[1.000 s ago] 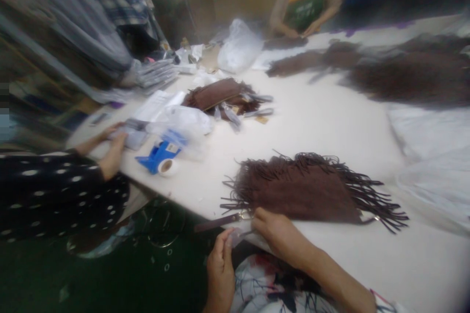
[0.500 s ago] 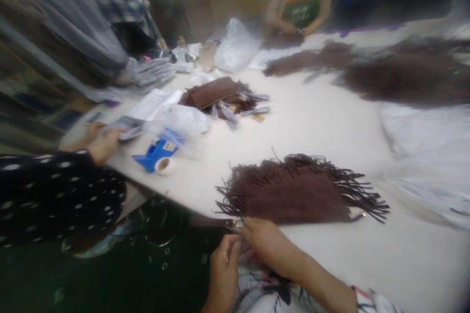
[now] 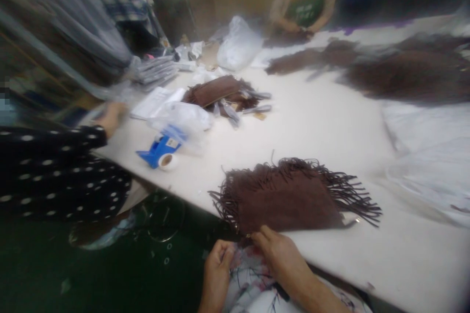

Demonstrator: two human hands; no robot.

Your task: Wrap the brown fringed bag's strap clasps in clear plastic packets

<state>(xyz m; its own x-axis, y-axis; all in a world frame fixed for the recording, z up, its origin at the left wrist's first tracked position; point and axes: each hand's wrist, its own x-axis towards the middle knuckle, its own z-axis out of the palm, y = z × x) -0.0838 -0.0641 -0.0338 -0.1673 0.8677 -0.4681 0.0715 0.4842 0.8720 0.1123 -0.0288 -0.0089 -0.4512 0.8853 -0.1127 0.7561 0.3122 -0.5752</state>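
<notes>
A brown fringed suede bag (image 3: 290,195) lies on the white table (image 3: 316,122), its near corner at the table's front edge. My right hand (image 3: 281,257) rests at that edge, fingers pinched on the bag's corner where a small metal ring shows. Just left of it and below the table edge, my left hand (image 3: 216,269) is curled shut with the fingertips together; what it grips is too small to make out.
A person in a dotted black sleeve (image 3: 55,171) works at the left beside a blue tape dispenser (image 3: 159,151) and plastic bags (image 3: 183,117). More brown fringed pieces (image 3: 220,93) and a dark pile (image 3: 404,73) lie farther back, where another person (image 3: 304,7) stands.
The bag has slid toward the table's front edge and the strap at its corner is no longer seen. Both my hands dropped lower. The neighbour's hand moved back along the table.
</notes>
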